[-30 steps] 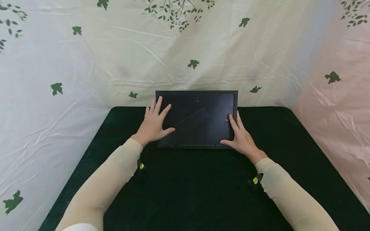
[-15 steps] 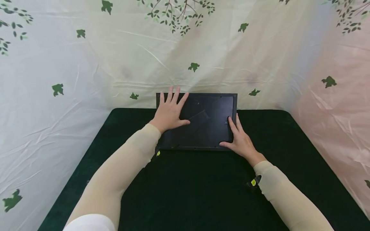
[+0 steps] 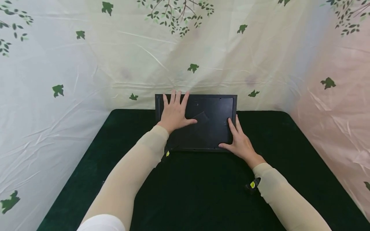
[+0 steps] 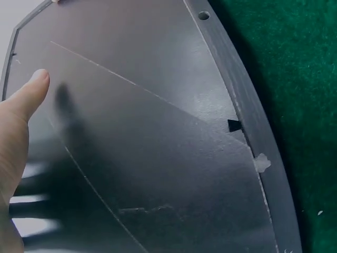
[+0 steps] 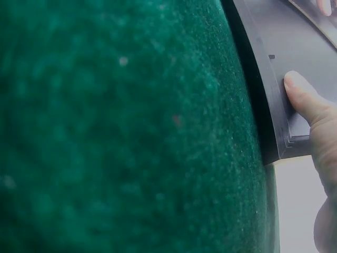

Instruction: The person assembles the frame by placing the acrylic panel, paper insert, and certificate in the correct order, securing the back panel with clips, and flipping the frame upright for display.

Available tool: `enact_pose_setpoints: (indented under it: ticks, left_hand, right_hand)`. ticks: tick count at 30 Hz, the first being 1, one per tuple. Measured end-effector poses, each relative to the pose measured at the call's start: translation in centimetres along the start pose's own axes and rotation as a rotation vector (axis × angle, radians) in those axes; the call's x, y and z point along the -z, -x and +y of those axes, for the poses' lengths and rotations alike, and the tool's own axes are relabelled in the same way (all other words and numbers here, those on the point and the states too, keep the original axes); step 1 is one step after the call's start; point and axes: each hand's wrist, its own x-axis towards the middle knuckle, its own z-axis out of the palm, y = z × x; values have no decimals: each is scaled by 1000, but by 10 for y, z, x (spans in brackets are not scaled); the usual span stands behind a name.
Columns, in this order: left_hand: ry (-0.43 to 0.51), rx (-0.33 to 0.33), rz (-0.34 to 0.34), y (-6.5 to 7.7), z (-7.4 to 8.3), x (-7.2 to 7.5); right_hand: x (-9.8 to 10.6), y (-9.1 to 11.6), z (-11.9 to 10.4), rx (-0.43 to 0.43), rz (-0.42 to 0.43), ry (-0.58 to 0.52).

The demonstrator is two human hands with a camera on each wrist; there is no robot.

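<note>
A black picture frame (image 3: 212,131) leans at the far side of the table, its back panel facing me. A thin diagonal outline, like a stand flap, marks the panel in the head and left wrist views. My left hand (image 3: 177,116) lies over the frame's upper left part, fingers spread and straight, tips at the top edge. My right hand (image 3: 242,142) rests at the right edge; its thumb (image 5: 305,97) and one finger touch the back near the corner, and another finger runs along the side. The frame's front is hidden.
The frame stands on a dark green cloth-covered table (image 3: 202,192). Close behind hangs a pale curtain (image 3: 130,57) with leaf prints, and a pinkish curtain (image 3: 332,122) is at the right. Small dark devices with yellow marks sit at both wrists.
My left hand has slid right from the frame's left edge over the back panel, its fingers now near the top edge. My right hand and the frame have hardly moved.
</note>
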Motion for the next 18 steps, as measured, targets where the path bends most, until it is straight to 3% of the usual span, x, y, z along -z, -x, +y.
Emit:
enact_pose_setpoints:
  ticks: [10, 18]
  left_hand:
    - [43, -32, 101, 4, -2, -7]
    - [63, -50, 151, 9, -1, -10]
  right_hand:
    - [2, -8, -9, 19, 53, -20]
    - [21, -40, -13, 22, 127, 24]
